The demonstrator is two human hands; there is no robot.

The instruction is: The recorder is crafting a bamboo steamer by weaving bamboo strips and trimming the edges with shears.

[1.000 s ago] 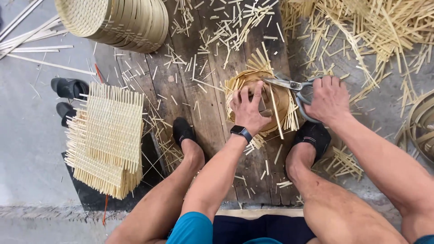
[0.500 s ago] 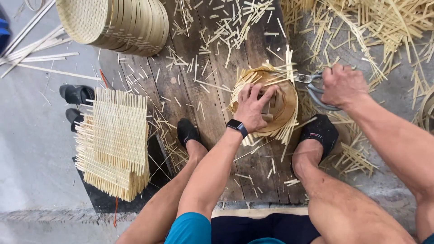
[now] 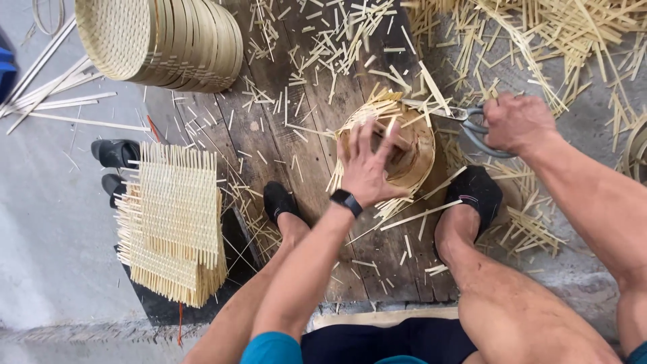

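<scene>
A round bamboo basket (image 3: 411, 158) with loose strip ends sticking out rests on a dark wooden board (image 3: 296, 128) between my feet. My left hand (image 3: 367, 168), with a black watch on the wrist, lies fingers spread over the basket's near side, pressing on it. My right hand (image 3: 517, 123) grips the grey handles of a pair of scissors (image 3: 465, 120), whose blades reach the basket's far right rim among the protruding strips.
A stack of round woven bamboo trays (image 3: 162, 40) lies on its side at the top left. Square woven mats (image 3: 175, 222) are piled left of my knee, beside black sandals (image 3: 116, 154). Cut bamboo slivers (image 3: 539, 34) litter the board and the concrete floor.
The scissors have moved from beside the basket up to its far rim. My left hand has spread flatter over the basket, which has turned slightly.
</scene>
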